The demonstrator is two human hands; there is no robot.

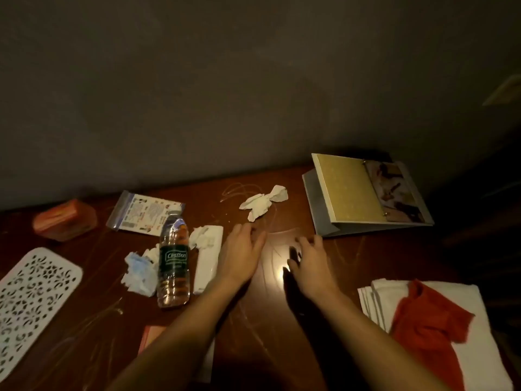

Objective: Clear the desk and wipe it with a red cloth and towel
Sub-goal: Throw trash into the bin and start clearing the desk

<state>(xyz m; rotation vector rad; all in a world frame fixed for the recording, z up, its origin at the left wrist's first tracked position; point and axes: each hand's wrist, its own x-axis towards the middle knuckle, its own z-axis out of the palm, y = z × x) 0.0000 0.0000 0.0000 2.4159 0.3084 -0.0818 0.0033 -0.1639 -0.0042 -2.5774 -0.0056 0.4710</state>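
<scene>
Forearms come in from the bottom edge on my feed, both stretched out over the dark wooden desk point(282, 348). Nearest on the right I've got the folded white towel point(476, 342) with the red cloth point(428, 320) draped across it, sitting at the desk's right edge, well apart from either hand. Low left there's a white cutout tray point(31, 300), and a pinkish card point(150, 335) peeks out beside the left forearm.

Next up, a plastic bottle point(173, 266) with a dark label stands just left of the left arm, crumpled tissues point(141, 273) beside it and a flat white packet point(207, 261) between bottle and wrist. Left hand point(242, 249) is flat-ish, fingers spread loose, palm down, holding nothing. Right hand point(308, 262) is the same deal, fingers splayed and slightly curled over the bare wood, nothing in it. Can't tell if either actually touches the surface.

Further back: a zip bag point(141, 214) with printed stuff inside, an orange block point(64, 220) far left, a wadded white tissue point(263, 203) just past the hands, and an open binder point(363, 193) by the wall.
</scene>
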